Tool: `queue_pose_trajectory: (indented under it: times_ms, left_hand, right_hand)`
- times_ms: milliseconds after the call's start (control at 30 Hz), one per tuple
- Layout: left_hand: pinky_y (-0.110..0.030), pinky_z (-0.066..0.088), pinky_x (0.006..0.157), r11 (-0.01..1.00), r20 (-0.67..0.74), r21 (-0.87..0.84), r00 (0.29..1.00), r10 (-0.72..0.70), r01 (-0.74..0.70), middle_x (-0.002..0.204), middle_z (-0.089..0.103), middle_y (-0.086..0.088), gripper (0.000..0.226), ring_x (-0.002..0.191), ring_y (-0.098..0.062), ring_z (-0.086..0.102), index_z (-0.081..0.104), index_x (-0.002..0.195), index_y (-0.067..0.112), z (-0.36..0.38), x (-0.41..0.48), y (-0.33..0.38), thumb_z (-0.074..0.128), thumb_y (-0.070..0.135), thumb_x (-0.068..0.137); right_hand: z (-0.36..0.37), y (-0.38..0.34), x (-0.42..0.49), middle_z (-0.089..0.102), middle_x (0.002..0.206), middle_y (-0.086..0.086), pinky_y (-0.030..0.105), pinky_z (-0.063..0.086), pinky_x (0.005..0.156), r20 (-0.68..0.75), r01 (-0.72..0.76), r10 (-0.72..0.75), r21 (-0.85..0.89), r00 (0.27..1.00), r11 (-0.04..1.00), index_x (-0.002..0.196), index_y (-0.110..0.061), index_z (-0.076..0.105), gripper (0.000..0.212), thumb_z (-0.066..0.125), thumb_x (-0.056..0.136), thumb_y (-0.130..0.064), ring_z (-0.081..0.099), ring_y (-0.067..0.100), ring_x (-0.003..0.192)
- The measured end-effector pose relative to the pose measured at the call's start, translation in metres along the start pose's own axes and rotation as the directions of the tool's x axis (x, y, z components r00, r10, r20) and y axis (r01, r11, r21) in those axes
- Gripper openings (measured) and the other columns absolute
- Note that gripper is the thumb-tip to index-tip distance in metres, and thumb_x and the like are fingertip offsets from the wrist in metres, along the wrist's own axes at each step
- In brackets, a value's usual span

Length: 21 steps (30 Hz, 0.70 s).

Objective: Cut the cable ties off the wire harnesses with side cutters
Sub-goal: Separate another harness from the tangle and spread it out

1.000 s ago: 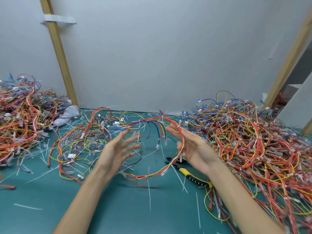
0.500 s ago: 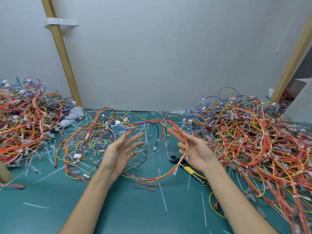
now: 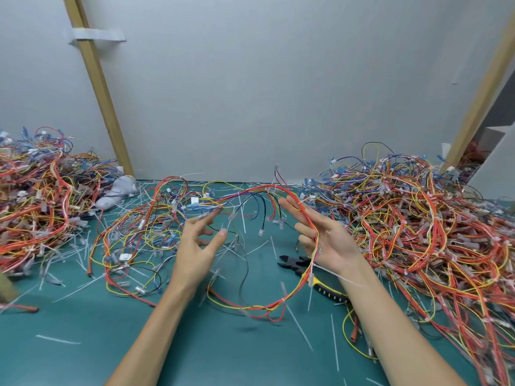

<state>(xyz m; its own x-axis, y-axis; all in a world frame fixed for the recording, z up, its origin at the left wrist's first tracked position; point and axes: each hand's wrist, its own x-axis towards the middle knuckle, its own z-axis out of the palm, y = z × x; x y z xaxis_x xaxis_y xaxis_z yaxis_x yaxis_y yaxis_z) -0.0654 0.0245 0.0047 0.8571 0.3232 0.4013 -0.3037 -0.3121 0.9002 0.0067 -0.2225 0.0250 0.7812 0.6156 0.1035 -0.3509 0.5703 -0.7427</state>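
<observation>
- Both hands are released. Our left hand (image 3: pixel 199 246) has its fingers spread and loosely bent, gripping nothing, and our right hand (image 3: pixel 324 235) is flat, palm turned inward
- The looped harness of red, yellow and thin dark wires (image 3: pixel 250 309) hangs between the hands. It lies draped across the right hand's fingers and palm, and its lower bend sags below both wrists
- The top of the loop runs towards the left fingertips, but blur hides whether they touch it
- We judge the step in hand to be spreading the loop and looking for ties, so we should turn it slowly, one stretch at a time
- A white cable tie (image 3: pixel 310 275) shows on the strand just below the right palm, its tail hanging down; that looks like the nearest one to cut
- The black-headed, yellow-handled side cutters (image 3: pixel 296 265) lie on the teal bench (image 3: pixel 83 344) just under the right hand, untouched
- Before reaching for them, we should pinch the bundle beside the tie with the left hand so the loop cannot slide off
- We should slip one blade tip under the tie only, as the thin wires sit tight against it
- We should keep the loop clear of the tangled heap of harnesses (image 3: pixel 418 232) outside the right hand, where it could snag
</observation>
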Motion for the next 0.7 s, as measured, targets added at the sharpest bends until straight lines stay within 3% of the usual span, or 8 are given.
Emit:
queue_pose_trajectory:
  times_ms: [67,133,233,367,500,600,700]
  left_hand:
    - [-0.017,0.042,0.082,0.977,-0.071,0.174,0.988,0.139,-0.125,0.107,0.041,0.006,0.044,0.089,0.000,0.049,0.059,0.117,0.038,0.000,0.000,-0.003,0.075,0.016,0.083]
    - [-0.020,0.044,0.082,0.966,-0.145,0.219,0.974,0.171,-0.137,0.111,0.040,0.004,0.056,0.092,-0.005,0.054,0.050,0.117,0.027,0.007,0.000,-0.007,0.084,0.018,0.073]
    - [-0.027,0.051,0.081,0.995,-0.135,0.084,0.990,-0.035,0.047,0.122,0.042,-0.002,0.076,0.095,-0.013,0.064,0.029,0.113,0.020,0.024,0.000,-0.007,0.089,0.019,0.066]
    - [-0.013,0.051,0.075,0.972,0.020,-0.072,0.975,-0.222,0.223,0.112,0.065,0.000,0.076,0.089,-0.001,0.069,0.021,0.124,0.022,0.032,0.004,-0.012,0.081,0.019,0.077]
    - [-0.007,0.048,0.072,0.921,0.103,-0.223,0.947,-0.303,0.319,0.107,0.072,0.001,0.080,0.090,0.000,0.069,0.015,0.142,0.016,0.037,0.007,-0.012,0.072,0.012,0.086]
    - [-0.015,0.049,0.083,0.835,0.084,-0.427,0.934,-0.346,0.348,0.104,0.069,0.003,0.066,0.090,-0.001,0.068,0.028,0.138,0.013,0.044,0.011,-0.008,0.069,0.005,0.087]
    - [-0.027,0.047,0.093,0.681,0.075,-0.644,0.915,-0.397,0.348,0.104,0.062,-0.003,0.033,0.103,-0.013,0.062,0.047,0.111,0.018,0.045,0.016,-0.005,0.062,-0.002,0.088]
  right_hand:
    - [0.002,-0.005,0.001,0.052,0.144,0.008,0.016,0.025,0.041,0.030,-0.011,0.011,0.021,0.999,1.000,0.131,-0.007,0.060,0.040,0.042,0.096,-0.015,0.023,0.006,0.052]
    - [0.004,-0.007,0.000,0.053,0.143,0.008,0.015,0.026,0.041,0.064,-0.029,0.029,0.008,0.998,1.000,0.127,-0.007,0.064,0.039,0.040,0.096,-0.014,0.023,0.006,0.052]
    - [0.006,-0.007,0.000,0.053,0.143,0.008,0.016,0.022,0.044,0.093,-0.051,0.057,-0.065,0.994,0.997,0.126,-0.009,0.065,0.040,0.037,0.097,-0.013,0.022,0.007,0.051]
    - [0.005,-0.005,0.003,0.053,0.144,0.008,0.014,0.024,0.044,0.093,-0.062,0.067,-0.056,0.993,0.997,0.126,-0.009,0.065,0.041,0.036,0.097,-0.012,0.022,0.007,0.050]
    - [0.003,-0.001,0.008,0.055,0.141,0.008,0.013,0.023,0.042,0.083,-0.071,0.070,0.004,0.994,0.997,0.124,-0.007,0.066,0.041,0.037,0.095,-0.010,0.021,0.006,0.048]
    - [0.000,0.002,0.009,0.054,0.141,0.009,0.014,0.024,0.040,0.079,-0.071,0.069,0.027,0.994,0.997,0.126,-0.006,0.064,0.040,0.037,0.096,-0.009,0.021,0.006,0.046]
    - [-0.003,0.003,0.009,0.055,0.141,0.009,0.016,0.024,0.039,0.054,-0.075,0.072,0.056,0.996,0.996,0.124,-0.005,0.065,0.040,0.038,0.095,-0.008,0.020,0.006,0.045]
